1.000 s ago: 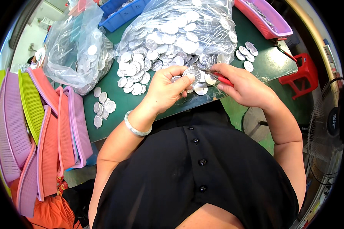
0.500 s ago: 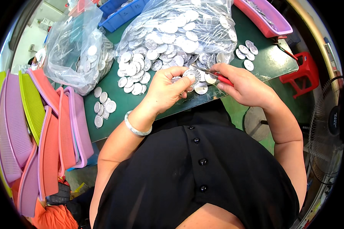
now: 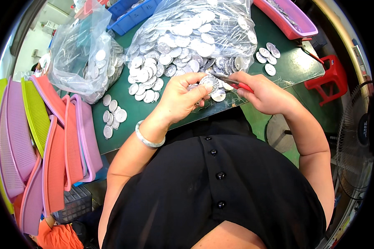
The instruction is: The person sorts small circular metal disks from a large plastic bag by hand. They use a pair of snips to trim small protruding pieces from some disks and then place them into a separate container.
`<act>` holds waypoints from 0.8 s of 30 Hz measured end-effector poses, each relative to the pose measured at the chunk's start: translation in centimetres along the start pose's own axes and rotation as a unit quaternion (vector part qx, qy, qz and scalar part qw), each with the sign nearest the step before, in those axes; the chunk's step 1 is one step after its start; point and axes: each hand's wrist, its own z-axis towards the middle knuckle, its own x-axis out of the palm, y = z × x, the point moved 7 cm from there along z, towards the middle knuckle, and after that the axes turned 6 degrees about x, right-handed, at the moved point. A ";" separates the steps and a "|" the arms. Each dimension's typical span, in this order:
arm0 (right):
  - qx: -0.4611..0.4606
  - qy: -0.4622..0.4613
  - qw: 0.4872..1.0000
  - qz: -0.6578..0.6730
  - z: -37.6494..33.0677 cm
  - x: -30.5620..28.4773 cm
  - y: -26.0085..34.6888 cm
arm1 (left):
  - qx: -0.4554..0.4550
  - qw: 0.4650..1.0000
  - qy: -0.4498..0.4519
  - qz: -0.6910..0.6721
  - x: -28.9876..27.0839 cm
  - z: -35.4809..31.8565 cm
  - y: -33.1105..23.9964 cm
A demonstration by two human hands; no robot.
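Note:
My left hand (image 3: 179, 96) is closed, thumb and fingers pinching a round silvery metal disc (image 3: 211, 82) by its edge. In my right hand (image 3: 265, 93) are pliers (image 3: 243, 86) with red grips, the fingers wrapped round them. The dark jaws of the pliers meet the far edge of the held disc; whether they bite on it I cannot tell. A heap of similar discs (image 3: 144, 74) spreads over the table just beyond my left hand, spilling from a clear plastic bag (image 3: 187, 31). One loose disc (image 3: 218, 96) lies near the table edge under my hands.
On the green table (image 3: 131, 120), small groups of discs lie left (image 3: 114, 116) and right (image 3: 268, 54). A second clear bag (image 3: 81, 54), a blue bin (image 3: 133, 16) and a pink basket (image 3: 286, 18) stand around. Stacked baskets (image 3: 54, 166) lean left; a red stool (image 3: 329, 81) and fan (image 3: 353, 141) are right.
My hands keep nearly the same place, with the plier jaws still at the disc's far edge. At the lower left, a person in orange has shifted, showing more of a dark crate.

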 end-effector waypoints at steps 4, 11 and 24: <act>0.019 0.028 0.999 0.022 0.0 0.3 -0.3 | 0.013 1.000 0.013 0.018 0.0 -0.1 0.1; 0.033 0.066 0.995 0.070 0.0 0.4 -0.6 | 0.036 0.999 0.008 0.013 -0.1 0.1 0.3; 0.118 -0.316 0.917 -0.216 -5.5 -8.6 -9.9 | 0.002 0.997 -0.075 -0.027 -3.0 0.7 1.0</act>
